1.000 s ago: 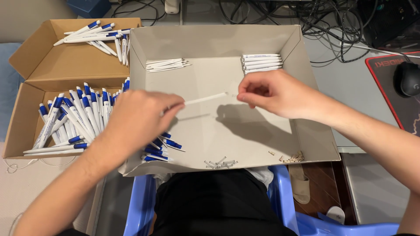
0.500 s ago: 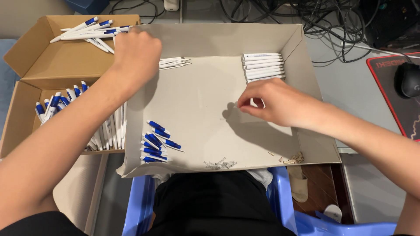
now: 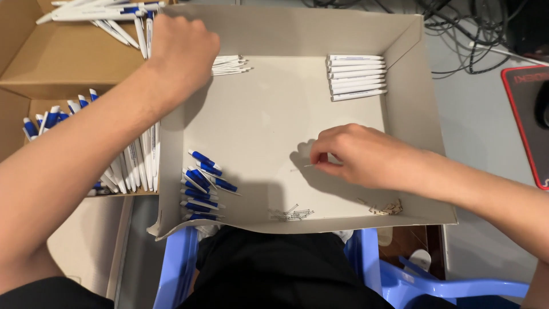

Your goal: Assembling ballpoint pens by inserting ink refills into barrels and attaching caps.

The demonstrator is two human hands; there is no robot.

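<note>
- Head view, right hand [image 3: 366,157]: its grip is pinched shut on a small metal spring [image 3: 302,167], thumb and forefinger closed on one end while the rest pokes out to the left just above the floor of the shallow cardboard tray [image 3: 274,114].
- Spring handling, as a judgement: very light, thin and springy, easy to flick away or bend; a fingertip pinch near one end suits it better than a squeeze along its length.
- Left hand [image 3: 180,48]: reaches over the tray's upper left corner, palm down, fingers curled over white pen barrels [image 3: 231,64]. Whether it grips 1 or only touches them I cannot tell, as the fingertips are hidden.
- Barrels, as a judgement: stiff, smooth plastic, light, likely to roll; best taken across the middle.
- Counts in the tray: about 7 white barrels in the neat stack [image 3: 355,77] at the upper right; 4 or 5 by the left hand; roughly 10 blue pen tips [image 3: 203,183] at the lower left; 2 small heaps of loose springs [image 3: 291,214], too fine to count.
- Outside the tray: 1 open cardboard box [image 3: 63,63] on the left holds many finished blue-and-white pens [image 3: 128,166], too overlapped to count.
</note>
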